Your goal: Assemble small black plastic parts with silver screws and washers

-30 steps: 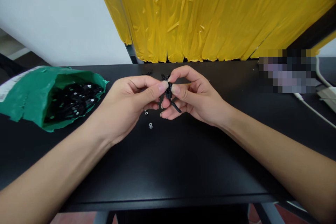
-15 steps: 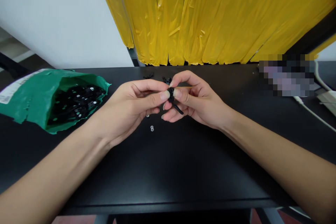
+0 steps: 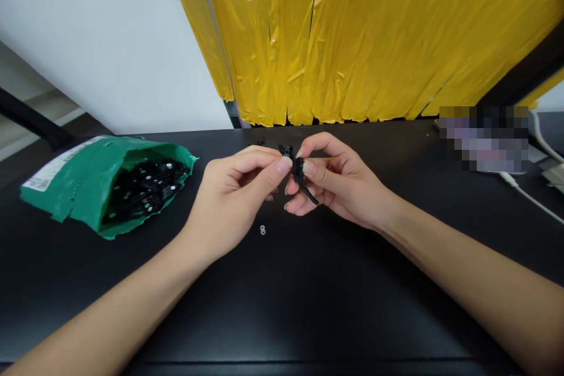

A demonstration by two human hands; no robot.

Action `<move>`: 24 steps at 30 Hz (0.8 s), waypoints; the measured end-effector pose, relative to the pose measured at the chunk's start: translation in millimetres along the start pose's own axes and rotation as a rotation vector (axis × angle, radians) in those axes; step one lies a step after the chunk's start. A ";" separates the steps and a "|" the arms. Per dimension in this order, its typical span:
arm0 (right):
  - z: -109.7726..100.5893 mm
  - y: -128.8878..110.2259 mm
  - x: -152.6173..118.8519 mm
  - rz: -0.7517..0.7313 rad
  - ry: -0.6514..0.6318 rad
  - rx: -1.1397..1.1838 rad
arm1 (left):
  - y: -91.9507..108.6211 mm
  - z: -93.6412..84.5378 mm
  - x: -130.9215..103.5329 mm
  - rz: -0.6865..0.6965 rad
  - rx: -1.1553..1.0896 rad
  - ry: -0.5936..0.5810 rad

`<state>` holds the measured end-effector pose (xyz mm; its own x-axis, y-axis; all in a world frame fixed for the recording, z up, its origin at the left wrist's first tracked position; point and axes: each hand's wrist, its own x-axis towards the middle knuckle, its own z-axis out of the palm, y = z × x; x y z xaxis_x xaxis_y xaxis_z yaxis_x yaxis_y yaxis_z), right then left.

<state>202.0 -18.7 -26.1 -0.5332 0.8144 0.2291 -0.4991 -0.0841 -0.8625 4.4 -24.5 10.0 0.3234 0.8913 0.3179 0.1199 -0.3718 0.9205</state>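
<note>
My right hand pinches a small black plastic part with a lever-like tail between thumb and fingers. The tail slants down to the right below the fingertips. My left hand is closed in a pinch just left of that part, thumb against forefinger. Whatever lies between those fingertips is too small or hidden to name. Behind the fingertips, more black pieces lie on the table, partly covered by the hands. Two small white rings rest together on the black tabletop below my left hand.
At left lies an open green plastic bag full of black parts with small white pieces. A blurred-out object and a white cable are at the right. Yellow plastic sheeting hangs behind the black table.
The view has tilted, so the scene sits slightly lower and further right. My left fingertips have drawn a little away from the black part, which stays in my right hand.
</note>
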 end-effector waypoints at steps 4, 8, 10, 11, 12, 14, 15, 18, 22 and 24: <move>0.0 1.9 -1.0 0.001 -0.008 -0.020 | -1.1 2.3 -1.1 -0.039 -0.049 -0.001; 0.8 3.0 -1.9 0.010 -0.023 -0.016 | -3.2 2.1 -1.6 -0.181 -0.244 -0.064; 0.9 3.4 -2.0 0.015 -0.029 -0.008 | -3.3 0.6 -1.8 -0.235 -0.310 -0.093; 0.8 3.7 -2.0 0.017 -0.031 -0.004 | -3.3 -0.3 -1.8 -0.250 -0.334 -0.105; 0.7 4.0 -1.9 0.016 -0.033 -0.002 | -3.2 -1.1 -1.8 -0.258 -0.350 -0.118; 0.3 4.8 -1.7 0.014 -0.037 0.003 | -2.7 -2.1 -2.0 -0.261 -0.372 -0.135; 0.3 5.2 -1.7 0.013 -0.039 0.006 | -2.3 -2.3 -2.2 -0.266 -0.378 -0.139; 1.2 5.2 -1.9 0.002 -0.038 0.021 | -0.2 -1.9 -3.2 -0.290 -0.404 -0.121; 4.9 2.5 -1.6 -0.033 -0.006 0.023 | 1.2 -3.0 -2.4 -0.315 -0.446 -0.084; 6.2 1.3 -1.1 -0.048 0.023 -0.002 | 0.1 -4.5 -0.8 -0.332 -0.426 -0.058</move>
<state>197.7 -23.3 -24.7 -0.4932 0.8303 0.2597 -0.5221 -0.0437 -0.8518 -0.1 -24.1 10.8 0.3855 0.9227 -0.0073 -0.1630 0.0759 0.9837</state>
